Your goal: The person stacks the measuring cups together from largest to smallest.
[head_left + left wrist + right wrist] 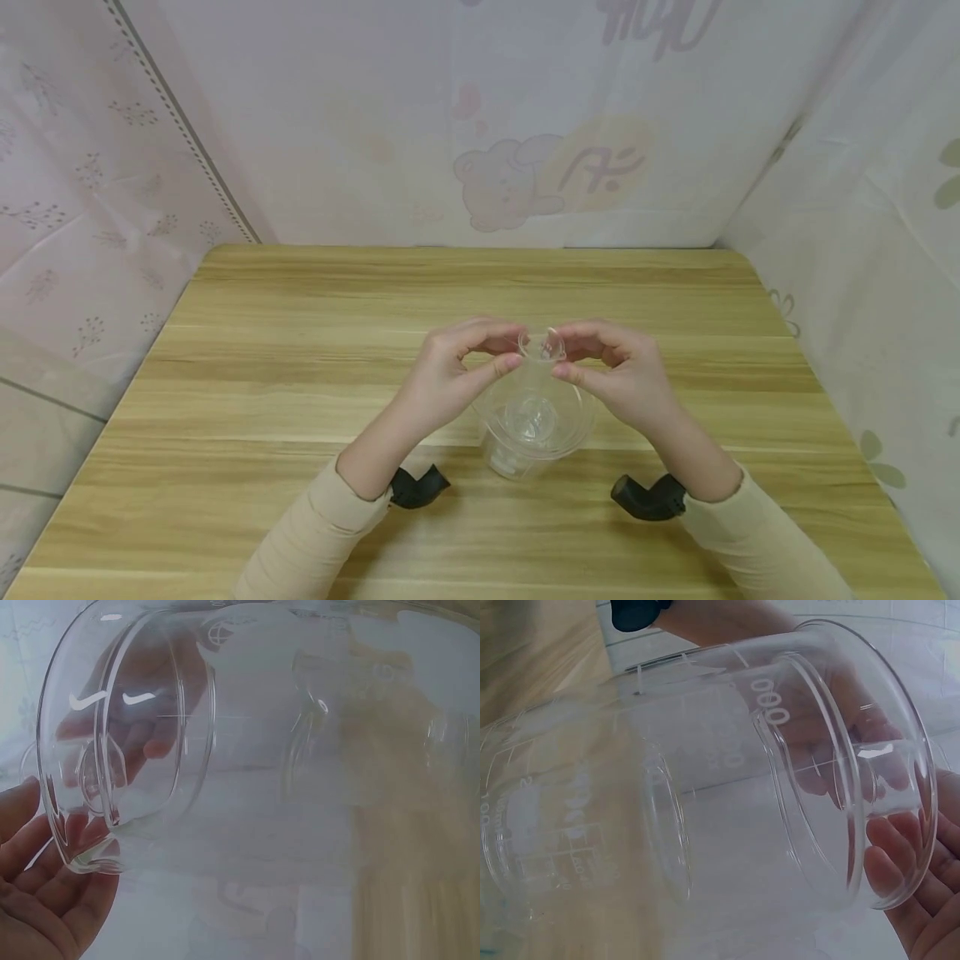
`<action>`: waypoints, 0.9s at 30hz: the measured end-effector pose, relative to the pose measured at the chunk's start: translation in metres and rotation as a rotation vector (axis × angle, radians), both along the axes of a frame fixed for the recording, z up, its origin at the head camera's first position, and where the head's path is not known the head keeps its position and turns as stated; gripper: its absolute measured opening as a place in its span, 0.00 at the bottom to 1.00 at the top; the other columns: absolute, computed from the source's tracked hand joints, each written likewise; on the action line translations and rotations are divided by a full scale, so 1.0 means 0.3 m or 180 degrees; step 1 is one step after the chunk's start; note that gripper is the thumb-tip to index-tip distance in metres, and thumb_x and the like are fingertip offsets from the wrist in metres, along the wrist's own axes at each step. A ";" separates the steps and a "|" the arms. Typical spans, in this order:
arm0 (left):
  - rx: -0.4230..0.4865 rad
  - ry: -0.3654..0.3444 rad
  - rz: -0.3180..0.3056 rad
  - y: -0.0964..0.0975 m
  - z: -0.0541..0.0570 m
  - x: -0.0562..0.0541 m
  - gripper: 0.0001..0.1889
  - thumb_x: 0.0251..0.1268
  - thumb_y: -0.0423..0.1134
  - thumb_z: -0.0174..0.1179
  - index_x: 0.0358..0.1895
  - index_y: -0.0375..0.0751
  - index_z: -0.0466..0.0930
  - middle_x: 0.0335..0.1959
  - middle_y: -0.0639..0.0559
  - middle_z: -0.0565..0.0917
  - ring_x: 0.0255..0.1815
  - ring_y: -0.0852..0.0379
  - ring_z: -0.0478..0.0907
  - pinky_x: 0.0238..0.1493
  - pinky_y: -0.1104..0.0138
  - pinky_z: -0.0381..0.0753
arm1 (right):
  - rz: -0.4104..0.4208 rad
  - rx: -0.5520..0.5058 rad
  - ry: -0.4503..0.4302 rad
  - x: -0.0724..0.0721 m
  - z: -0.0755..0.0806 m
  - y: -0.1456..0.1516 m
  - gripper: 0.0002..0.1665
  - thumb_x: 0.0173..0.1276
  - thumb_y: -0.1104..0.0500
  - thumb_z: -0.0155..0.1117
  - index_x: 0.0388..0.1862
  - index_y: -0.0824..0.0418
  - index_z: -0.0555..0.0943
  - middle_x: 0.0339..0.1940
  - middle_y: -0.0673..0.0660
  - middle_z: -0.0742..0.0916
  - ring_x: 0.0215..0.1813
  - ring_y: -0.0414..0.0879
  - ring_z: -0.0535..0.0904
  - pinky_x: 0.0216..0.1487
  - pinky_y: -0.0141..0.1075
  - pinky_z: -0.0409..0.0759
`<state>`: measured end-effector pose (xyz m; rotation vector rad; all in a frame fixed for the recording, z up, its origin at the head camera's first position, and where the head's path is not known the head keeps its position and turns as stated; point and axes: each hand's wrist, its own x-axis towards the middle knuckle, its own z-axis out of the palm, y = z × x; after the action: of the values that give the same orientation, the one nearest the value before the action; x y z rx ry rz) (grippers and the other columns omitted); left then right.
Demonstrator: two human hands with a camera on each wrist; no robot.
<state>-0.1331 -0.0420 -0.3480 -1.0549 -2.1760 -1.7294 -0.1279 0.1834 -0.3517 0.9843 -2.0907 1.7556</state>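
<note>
A small clear glass beaker (542,348) is held upright between both hands, over the mouth of a larger glass beaker. The left hand (453,367) grips its left side near the rim with thumb and fingers. On the opposite side, the right hand (621,367) holds it the same way. Below stands the larger beaker (504,460), with one or more other beakers seemingly nested inside; the clear glass makes their number hard to tell. White graduation marks show on the large beaker (769,701) in the right wrist view. Fingers appear partly through its glass in both wrist views.
The beakers stand on a wood-grain table (322,333). A black wrist-worn device (418,487) sits at the left wrist, and another black device (648,497) at the right. Patterned curtains (360,125) enclose the table's back and sides.
</note>
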 end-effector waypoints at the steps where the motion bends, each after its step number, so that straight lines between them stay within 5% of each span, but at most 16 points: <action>1: 0.0024 0.0022 0.0032 0.001 -0.001 0.000 0.14 0.59 0.29 0.66 0.49 0.31 0.81 0.43 0.47 0.84 0.43 0.60 0.81 0.46 0.64 0.80 | -0.0007 -0.0022 0.0003 0.000 -0.002 -0.001 0.21 0.58 0.60 0.71 0.42 0.77 0.80 0.40 0.53 0.87 0.41 0.42 0.84 0.40 0.34 0.82; 9: 0.0139 0.0165 0.0248 0.007 -0.007 0.006 0.11 0.56 0.29 0.69 0.43 0.31 0.83 0.37 0.48 0.85 0.40 0.61 0.81 0.41 0.61 0.82 | -0.0109 -0.0090 0.0077 0.003 -0.006 -0.010 0.20 0.57 0.62 0.72 0.44 0.75 0.80 0.39 0.56 0.87 0.39 0.42 0.84 0.39 0.33 0.82; 13: 0.0114 0.0281 0.0310 0.009 -0.008 0.009 0.11 0.55 0.30 0.69 0.42 0.31 0.83 0.37 0.49 0.85 0.41 0.61 0.81 0.42 0.66 0.81 | -0.0146 -0.0105 0.0107 0.005 -0.007 -0.014 0.19 0.54 0.71 0.73 0.44 0.76 0.80 0.40 0.56 0.87 0.39 0.42 0.84 0.40 0.33 0.82; 27: -0.0174 0.0344 0.0274 0.008 -0.006 0.018 0.18 0.55 0.32 0.70 0.49 0.29 0.81 0.41 0.46 0.84 0.42 0.54 0.82 0.47 0.66 0.80 | -0.0230 -0.0162 0.0096 0.009 -0.008 -0.025 0.21 0.48 0.80 0.71 0.43 0.76 0.80 0.38 0.56 0.87 0.39 0.42 0.83 0.40 0.31 0.81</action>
<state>-0.1277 -0.0397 -0.3499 -1.0261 -2.1795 -1.5480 -0.1251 0.1760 -0.3541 0.9041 -2.0267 1.7388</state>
